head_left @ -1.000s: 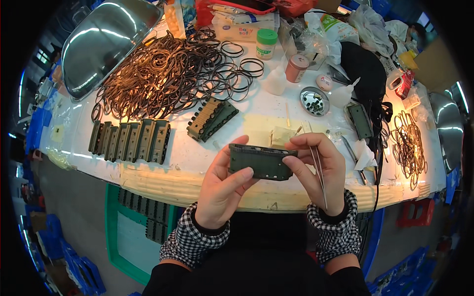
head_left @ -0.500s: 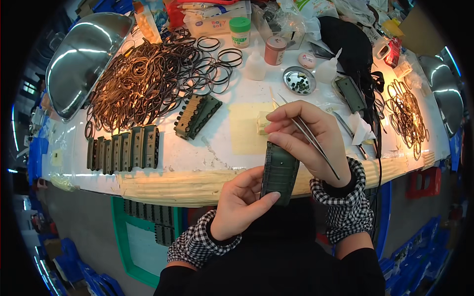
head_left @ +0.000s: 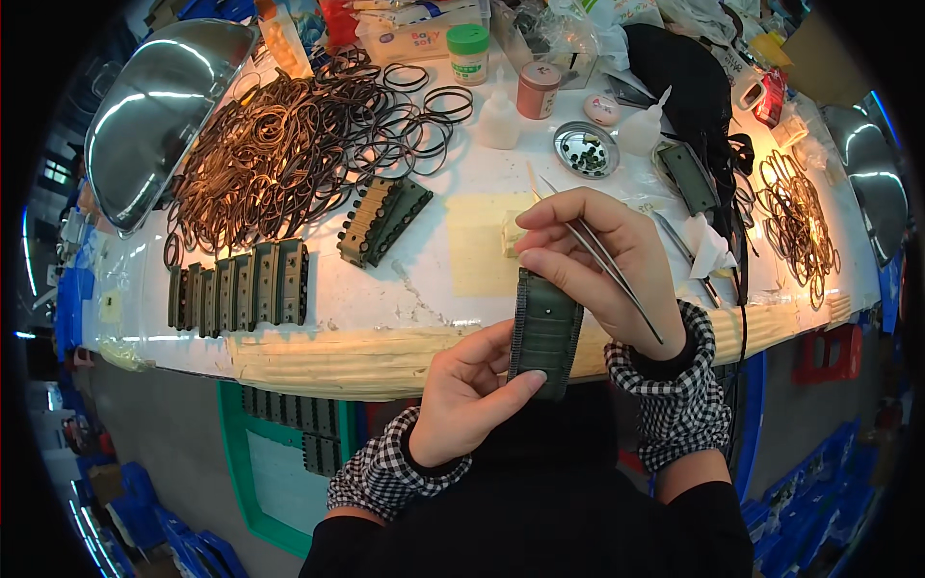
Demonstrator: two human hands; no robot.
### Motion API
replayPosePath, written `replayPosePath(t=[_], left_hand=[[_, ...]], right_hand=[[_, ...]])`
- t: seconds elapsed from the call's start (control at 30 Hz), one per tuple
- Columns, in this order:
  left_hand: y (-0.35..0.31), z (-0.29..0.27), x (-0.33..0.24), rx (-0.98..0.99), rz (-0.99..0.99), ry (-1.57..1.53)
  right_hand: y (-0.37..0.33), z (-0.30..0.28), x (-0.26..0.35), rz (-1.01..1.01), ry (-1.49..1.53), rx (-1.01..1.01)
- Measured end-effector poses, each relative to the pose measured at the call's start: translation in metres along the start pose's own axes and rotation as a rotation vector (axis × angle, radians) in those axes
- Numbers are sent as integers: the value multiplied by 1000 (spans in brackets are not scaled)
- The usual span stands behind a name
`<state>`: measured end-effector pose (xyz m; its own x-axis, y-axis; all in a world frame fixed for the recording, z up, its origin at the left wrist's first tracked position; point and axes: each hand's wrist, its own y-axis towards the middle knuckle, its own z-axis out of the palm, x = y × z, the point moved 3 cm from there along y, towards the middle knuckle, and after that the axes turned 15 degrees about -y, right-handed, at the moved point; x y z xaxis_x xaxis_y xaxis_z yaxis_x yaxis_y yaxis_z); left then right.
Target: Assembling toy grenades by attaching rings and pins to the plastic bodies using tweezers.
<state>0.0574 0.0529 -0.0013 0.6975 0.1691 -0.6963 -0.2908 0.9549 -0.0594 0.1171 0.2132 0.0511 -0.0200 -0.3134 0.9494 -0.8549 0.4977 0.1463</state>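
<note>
A dark green toy tank chassis (head_left: 545, 332) with a ribbed black strip along its left side stands nearly on end over the table's front edge. My left hand (head_left: 470, 390) grips its lower end, thumb across the face and fingers behind. At the upper end is my right hand (head_left: 609, 255), its thumb by the chassis's top edge and its fingers closed in. Tweezers (head_left: 621, 279) lie across that palm, tips pointing up and left; whether the fingertips pinch a small part is hidden. Behind them a pale yellow block (head_left: 511, 234) sits on a yellow patch of the table.
On the left lie a heap of dark rubber loops (head_left: 260, 159), a row of green chassis (head_left: 241, 289) and a pair with wheels (head_left: 383, 222). A small metal dish (head_left: 585, 150), squeeze bottles (head_left: 499, 120) and a black bag (head_left: 674, 87) stand behind. Below is a green tray (head_left: 236, 462).
My right hand has risen very slightly, together with the chassis's upper end. Both grips look the same.
</note>
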Motion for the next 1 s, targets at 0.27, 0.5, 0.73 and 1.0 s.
replayPosePath(t=[0.27,0.5,0.73,1.0], left_hand=[[1,-2,1,-1,7,4],[2,-2,2,-10,10,-8],[2,-1,2,-24,14,-26],[2,-2,3,-12,11,-24]], right_hand=[[1,1,-2,15,34,7],[1,-1,-2,11,38,8],[1,-1,-2,16,54,5],[1,-1,-3,17,59,4]])
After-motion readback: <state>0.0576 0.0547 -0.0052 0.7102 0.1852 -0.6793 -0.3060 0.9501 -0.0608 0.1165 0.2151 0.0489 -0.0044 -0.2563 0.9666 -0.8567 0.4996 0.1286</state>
